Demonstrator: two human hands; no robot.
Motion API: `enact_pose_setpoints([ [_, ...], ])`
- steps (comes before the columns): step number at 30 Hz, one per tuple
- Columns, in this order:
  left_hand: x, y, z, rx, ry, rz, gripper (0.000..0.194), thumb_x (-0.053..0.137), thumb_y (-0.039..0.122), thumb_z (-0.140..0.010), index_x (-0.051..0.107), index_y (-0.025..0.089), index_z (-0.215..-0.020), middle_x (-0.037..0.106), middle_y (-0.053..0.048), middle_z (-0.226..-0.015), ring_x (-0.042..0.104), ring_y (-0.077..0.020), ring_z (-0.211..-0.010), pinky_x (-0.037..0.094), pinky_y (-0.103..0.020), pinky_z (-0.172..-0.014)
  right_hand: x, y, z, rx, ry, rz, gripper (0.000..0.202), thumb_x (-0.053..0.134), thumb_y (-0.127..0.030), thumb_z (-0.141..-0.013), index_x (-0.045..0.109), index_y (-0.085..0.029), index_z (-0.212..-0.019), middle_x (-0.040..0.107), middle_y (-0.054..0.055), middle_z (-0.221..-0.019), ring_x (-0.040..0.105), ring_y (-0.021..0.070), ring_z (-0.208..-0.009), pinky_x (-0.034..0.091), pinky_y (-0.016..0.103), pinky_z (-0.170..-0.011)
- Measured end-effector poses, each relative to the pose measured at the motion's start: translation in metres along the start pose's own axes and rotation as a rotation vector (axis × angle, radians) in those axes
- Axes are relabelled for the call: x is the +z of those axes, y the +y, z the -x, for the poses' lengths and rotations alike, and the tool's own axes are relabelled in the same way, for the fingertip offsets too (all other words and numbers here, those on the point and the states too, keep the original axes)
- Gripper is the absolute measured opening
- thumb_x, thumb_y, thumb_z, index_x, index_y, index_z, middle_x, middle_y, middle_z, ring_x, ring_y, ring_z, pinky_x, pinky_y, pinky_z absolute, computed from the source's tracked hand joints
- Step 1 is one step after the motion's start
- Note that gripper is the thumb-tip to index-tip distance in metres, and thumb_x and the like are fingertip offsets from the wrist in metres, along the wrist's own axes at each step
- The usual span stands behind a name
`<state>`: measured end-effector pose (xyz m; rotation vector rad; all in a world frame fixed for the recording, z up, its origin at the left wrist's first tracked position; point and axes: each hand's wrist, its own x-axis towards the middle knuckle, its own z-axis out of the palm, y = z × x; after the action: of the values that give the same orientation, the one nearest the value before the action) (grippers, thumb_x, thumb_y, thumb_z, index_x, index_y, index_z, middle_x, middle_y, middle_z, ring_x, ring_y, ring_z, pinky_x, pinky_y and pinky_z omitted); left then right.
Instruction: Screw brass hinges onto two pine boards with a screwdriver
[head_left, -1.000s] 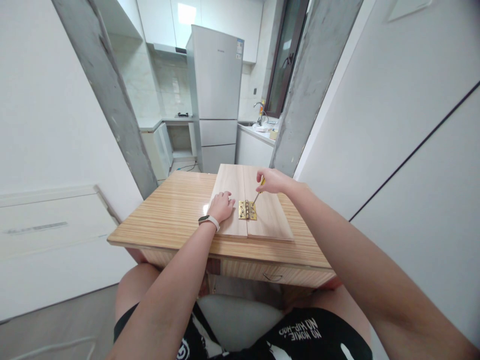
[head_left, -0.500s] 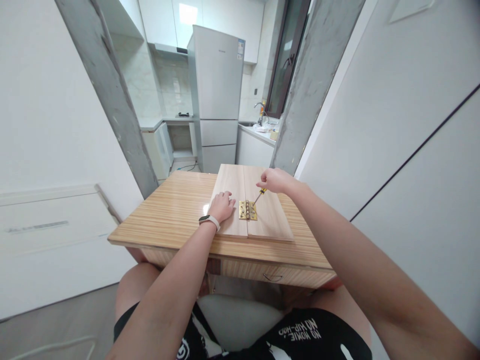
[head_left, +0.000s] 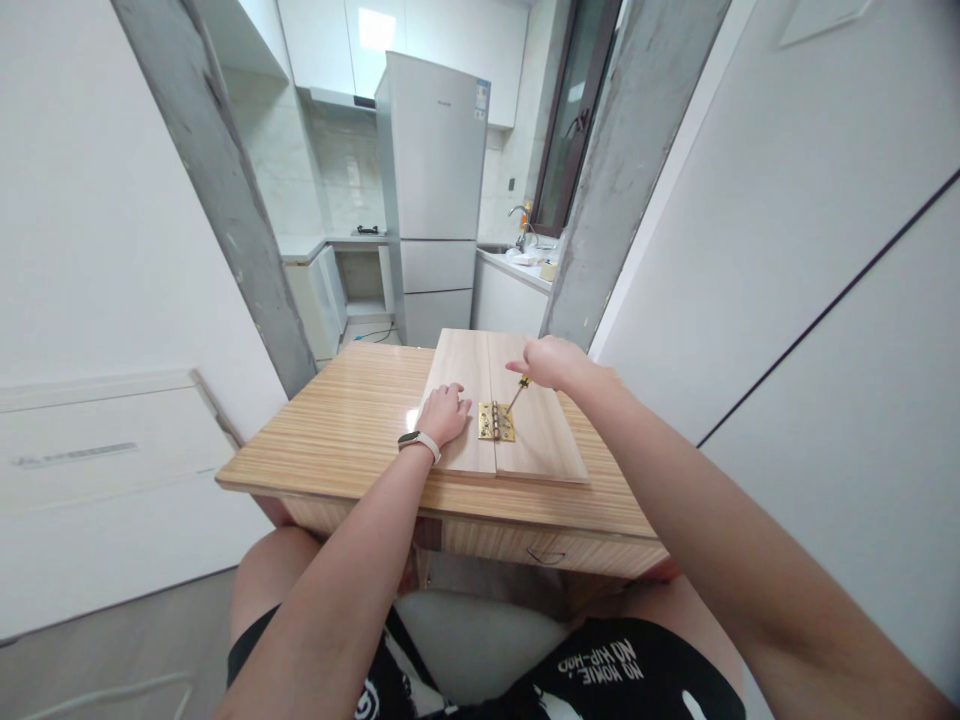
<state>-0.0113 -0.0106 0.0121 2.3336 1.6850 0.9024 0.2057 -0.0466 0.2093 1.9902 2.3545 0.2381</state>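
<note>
Two pale wooden boards lie side by side, the left board (head_left: 463, 362) and the right board (head_left: 551, 455). A brass hinge (head_left: 486, 422) spans the seam between them. My right hand (head_left: 550, 362) is closed around the handle of a screwdriver (head_left: 517, 394), yellow and black, with its shaft slanting down to the hinge's right leaf. The tip meets the leaf near a screw hole; the exact contact is too small to tell. Flat on the left board, beside the hinge, rests my left hand (head_left: 444, 412) with its fingers stretched out. A watch is on the left wrist.
The boards lie on a wood-grain table (head_left: 322, 440) with a drawer handle (head_left: 546, 556) at its front. White panels stand close on both sides. Beyond the table are a fridge (head_left: 439, 160) and a counter with a sink tap (head_left: 517, 225).
My right hand's fingers have shifted around the screwdriver handle, with a finger now pointing further left. The left hand stays where it was on the board.
</note>
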Motion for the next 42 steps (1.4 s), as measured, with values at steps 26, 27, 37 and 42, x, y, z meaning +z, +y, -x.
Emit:
enact_pose_setpoints([
  [26, -0.001, 0.000, 0.001, 0.005, 0.010, 0.004, 0.035, 0.050, 0.037, -0.103, 0.060, 0.017, -0.130, 0.067, -0.015, -0.119, 0.061, -0.0286, -0.111, 0.044, -0.040, -0.102, 0.008, 0.001, -0.002, -0.033, 0.080, -0.046, 0.041, 0.046, -0.046, -0.106, 0.077, -0.020, -0.101, 0.078, 0.018, -0.109, 0.073, 0.0306, -0.103, 0.050, 0.036, -0.083],
  [27, -0.001, 0.000, 0.001, 0.005, 0.010, 0.004, 0.035, 0.050, 0.037, -0.103, 0.060, 0.018, -0.130, 0.067, -0.015, -0.119, 0.061, -0.0285, -0.111, 0.044, -0.040, -0.102, 0.009, 0.002, -0.003, -0.045, 0.088, -0.053, 0.037, 0.047, -0.043, -0.105, 0.077, -0.021, -0.100, 0.078, 0.016, -0.108, 0.073, 0.0295, -0.101, 0.049, 0.035, -0.081],
  [37, 0.001, -0.002, 0.001, -0.003, 0.005, 0.008, 0.036, 0.050, 0.038, -0.103, 0.060, 0.018, -0.131, 0.067, -0.015, -0.119, 0.061, -0.0285, -0.112, 0.044, -0.040, -0.103, 0.008, 0.009, -0.001, -0.132, 0.076, -0.183, 0.028, 0.069, -0.025, -0.091, 0.065, -0.021, -0.119, 0.076, 0.008, -0.110, 0.068, 0.0219, -0.098, 0.046, 0.028, -0.079],
  [42, 0.000, -0.001, 0.001, 0.000, 0.005, 0.006, 0.035, 0.049, 0.038, -0.103, 0.060, 0.018, -0.130, 0.068, -0.015, -0.119, 0.061, -0.0285, -0.111, 0.044, -0.040, -0.102, 0.007, 0.003, 0.004, -0.118, 0.090, -0.176, 0.038, 0.074, -0.045, -0.090, 0.064, -0.020, -0.116, 0.076, 0.012, -0.108, 0.069, 0.0246, -0.098, 0.047, 0.029, -0.078],
])
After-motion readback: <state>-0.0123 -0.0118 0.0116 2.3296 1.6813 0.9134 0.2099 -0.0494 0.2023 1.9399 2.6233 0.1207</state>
